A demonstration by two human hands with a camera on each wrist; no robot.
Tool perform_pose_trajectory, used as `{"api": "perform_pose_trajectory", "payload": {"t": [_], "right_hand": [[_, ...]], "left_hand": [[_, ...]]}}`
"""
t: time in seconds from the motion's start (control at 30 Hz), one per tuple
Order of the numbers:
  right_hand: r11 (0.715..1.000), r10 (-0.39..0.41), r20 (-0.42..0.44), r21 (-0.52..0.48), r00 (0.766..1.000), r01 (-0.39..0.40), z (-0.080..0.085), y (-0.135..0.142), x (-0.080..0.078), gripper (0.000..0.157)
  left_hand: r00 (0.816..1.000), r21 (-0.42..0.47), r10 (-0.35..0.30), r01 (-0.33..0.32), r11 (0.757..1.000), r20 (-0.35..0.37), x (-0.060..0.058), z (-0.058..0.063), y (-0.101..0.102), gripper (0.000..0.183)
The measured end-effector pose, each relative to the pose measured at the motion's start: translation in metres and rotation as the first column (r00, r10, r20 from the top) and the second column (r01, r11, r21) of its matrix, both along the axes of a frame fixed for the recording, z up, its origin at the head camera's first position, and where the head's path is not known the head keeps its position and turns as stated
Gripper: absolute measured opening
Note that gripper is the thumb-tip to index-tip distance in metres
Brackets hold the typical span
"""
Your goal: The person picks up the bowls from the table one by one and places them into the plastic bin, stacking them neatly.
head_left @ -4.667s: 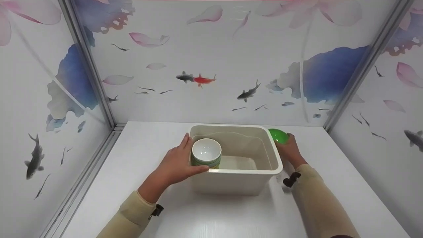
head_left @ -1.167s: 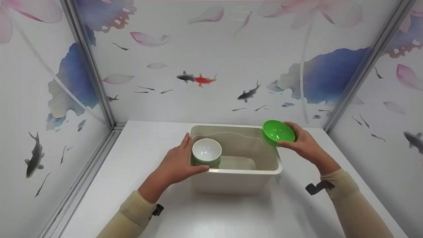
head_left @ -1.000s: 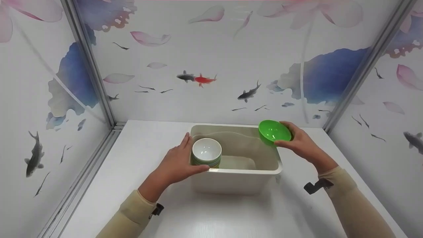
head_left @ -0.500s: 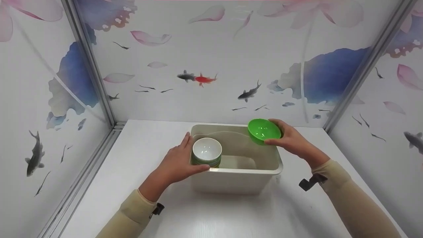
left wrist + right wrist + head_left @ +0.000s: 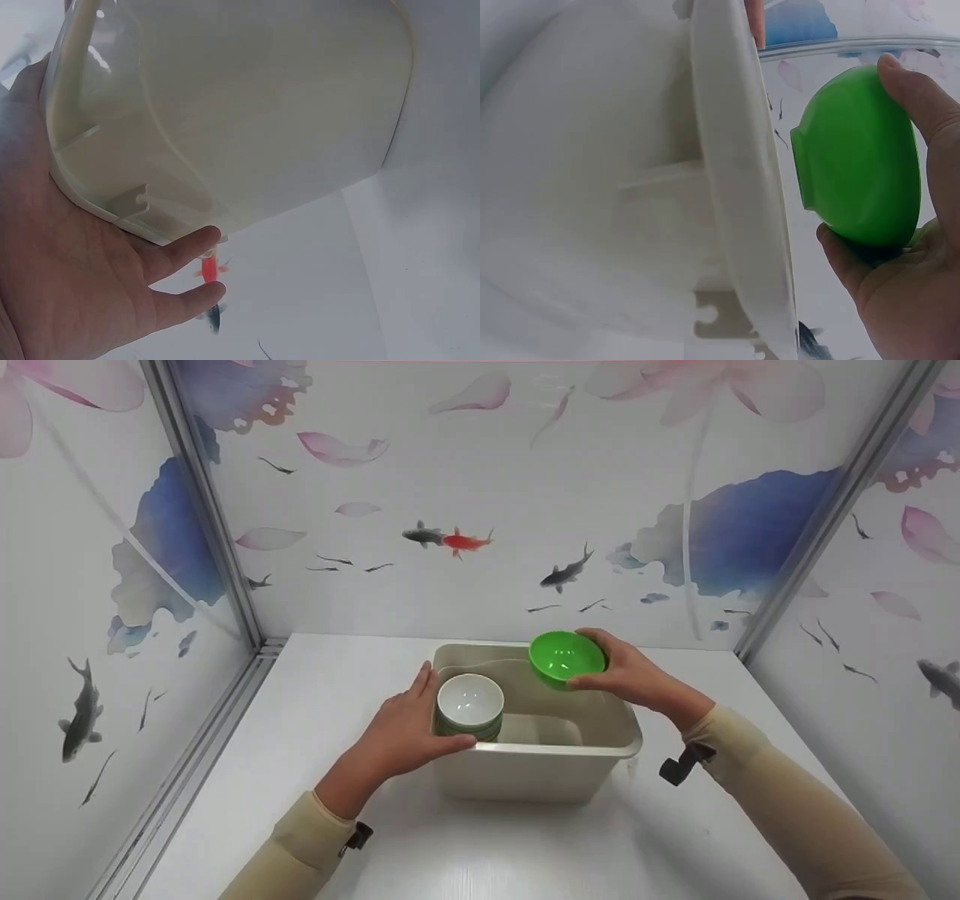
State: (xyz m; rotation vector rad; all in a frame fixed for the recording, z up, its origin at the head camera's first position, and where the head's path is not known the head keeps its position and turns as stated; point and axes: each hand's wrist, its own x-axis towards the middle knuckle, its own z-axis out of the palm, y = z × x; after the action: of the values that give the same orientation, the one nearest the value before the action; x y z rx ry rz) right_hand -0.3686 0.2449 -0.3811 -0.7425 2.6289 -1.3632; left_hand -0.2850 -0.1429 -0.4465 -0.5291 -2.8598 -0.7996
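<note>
Between the thumb and fingers of my right hand (image 5: 626, 671) is a green bowl (image 5: 562, 658), gripped by its side and rim. In the head view it overlaps the back right of a beige plastic bin (image 5: 536, 776). The right wrist view shows the bowl's outer side (image 5: 855, 157) beyond the bin's rim (image 5: 739, 150). My left hand (image 5: 394, 735) lies with straight fingers against the bin's left rim, its thumb along the front corner. Inside the bin, at the left, a white bowl (image 5: 470, 701) tops a stack of bowls with greenish sides (image 5: 471, 730).
The bin stands on a white table (image 5: 480, 855). Behind it rises a white panel (image 5: 480, 607) printed with fish and petals. Side panels with metal posts (image 5: 199, 502) border the table left and right.
My right hand has lifted the green bowl from beside the bin's right side and carried it left over the bin. My left hand and the bowl stack have stayed put.
</note>
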Motion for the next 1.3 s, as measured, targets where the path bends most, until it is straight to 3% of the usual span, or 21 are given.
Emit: {"api": "perform_pose_trajectory", "payload": {"t": [1.03,1.3], "right_hand": [[0.986,0.162,0.050,0.040,0.986,-0.164,0.018,-0.040,-0.026,0.092],[0.979,0.191,0.044,0.062,0.981,-0.194,0.015,-0.054,-0.036,0.092]], "left_hand": [[1.000,0.007,0.012,-0.012,1.000,0.020,0.000,0.001,0.001,0.134],[1.000,0.001,0.014,-0.014,1.000,0.015,0.001,0.002,0.001,0.138]]}}
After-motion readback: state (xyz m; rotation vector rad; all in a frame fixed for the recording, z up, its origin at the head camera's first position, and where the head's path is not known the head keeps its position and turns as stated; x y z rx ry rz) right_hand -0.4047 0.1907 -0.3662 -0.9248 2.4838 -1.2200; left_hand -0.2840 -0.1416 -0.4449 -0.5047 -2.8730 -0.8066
